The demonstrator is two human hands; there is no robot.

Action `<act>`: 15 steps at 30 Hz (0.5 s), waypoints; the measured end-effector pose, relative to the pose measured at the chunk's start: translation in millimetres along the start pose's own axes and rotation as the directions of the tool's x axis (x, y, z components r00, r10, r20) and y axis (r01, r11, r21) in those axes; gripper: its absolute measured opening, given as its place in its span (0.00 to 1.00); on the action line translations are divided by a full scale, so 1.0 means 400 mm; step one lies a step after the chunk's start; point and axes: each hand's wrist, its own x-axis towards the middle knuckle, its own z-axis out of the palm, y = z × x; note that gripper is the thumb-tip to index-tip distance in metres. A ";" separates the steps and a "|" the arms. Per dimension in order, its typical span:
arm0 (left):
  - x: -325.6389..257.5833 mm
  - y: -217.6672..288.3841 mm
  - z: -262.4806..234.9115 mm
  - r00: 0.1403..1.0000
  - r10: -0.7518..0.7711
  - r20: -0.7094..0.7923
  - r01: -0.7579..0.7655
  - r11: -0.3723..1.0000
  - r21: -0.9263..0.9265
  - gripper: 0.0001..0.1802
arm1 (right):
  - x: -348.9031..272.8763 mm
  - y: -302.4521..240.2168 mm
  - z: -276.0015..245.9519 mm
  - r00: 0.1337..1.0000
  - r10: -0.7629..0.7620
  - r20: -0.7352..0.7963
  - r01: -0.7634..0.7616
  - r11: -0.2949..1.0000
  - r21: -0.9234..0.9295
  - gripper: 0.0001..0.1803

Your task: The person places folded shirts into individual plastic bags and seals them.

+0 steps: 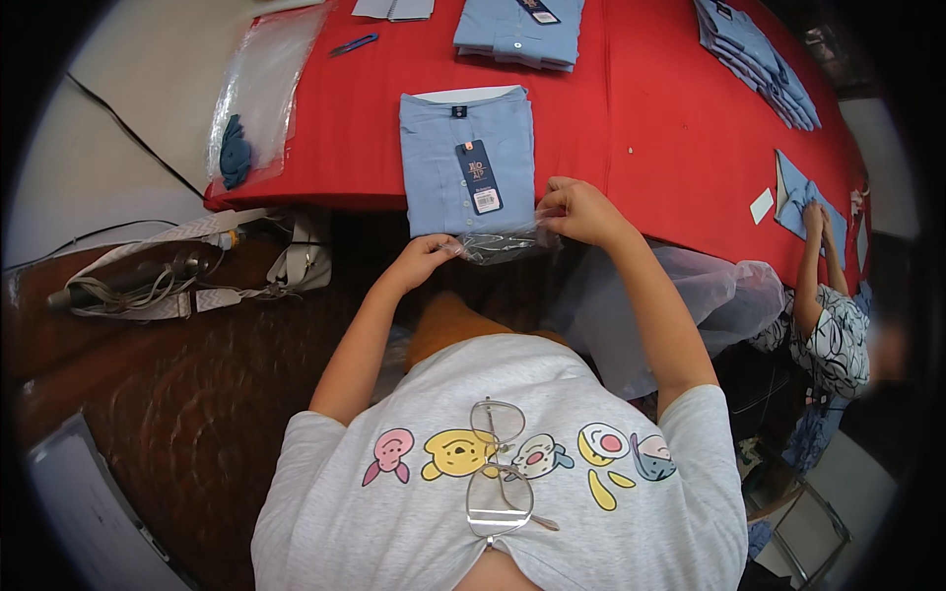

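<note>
A folded light blue shirt (pixel 434 163) lies at the near edge of the red-covered table, with a dark hang tag (pixel 480 177) on its front. A clear plastic bag (pixel 498 246) covers its lower end, and the loose end of the bag hangs past the table edge. My left hand (pixel 426 262) pinches the bag's left corner. On the opposite side, my right hand (pixel 583 212) grips the bag near the shirt's lower right corner, fingers closed. How far the bag reaches up the shirt is hard to make out.
Folded blue shirts (pixel 517 34) are stacked at the back, with another pile (pixel 759 64) at the far right. Small blue thread snips (pixel 354 44) and flat clear bags (pixel 261 89) lie on the left. A co-worker's hands (pixel 816 219) handle a blue garment at right. A large translucent bag (pixel 670 305) hangs below the table.
</note>
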 end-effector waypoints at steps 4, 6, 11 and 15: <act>-0.023 -0.039 -0.026 0.981 0.042 -0.189 -0.016 0.990 0.138 0.13 | 0.047 -0.003 0.005 0.996 -0.087 0.004 0.087 0.985 -0.146 0.11; -0.044 -0.023 -0.039 0.964 0.093 -0.250 -0.037 0.975 0.220 0.12 | 0.049 -0.035 0.004 1.000 -0.026 0.005 0.026 0.984 -0.177 0.10; -0.073 -0.029 -0.073 0.818 0.405 -0.409 -0.120 0.815 0.567 0.08 | 0.048 -0.084 0.045 0.999 -0.024 -0.049 0.013 0.980 -0.200 0.08; -0.082 -0.033 -0.081 0.683 0.596 -0.422 -0.077 0.634 0.770 0.07 | 0.071 -0.047 0.112 0.989 -0.124 -0.075 0.096 0.950 -0.298 0.06</act>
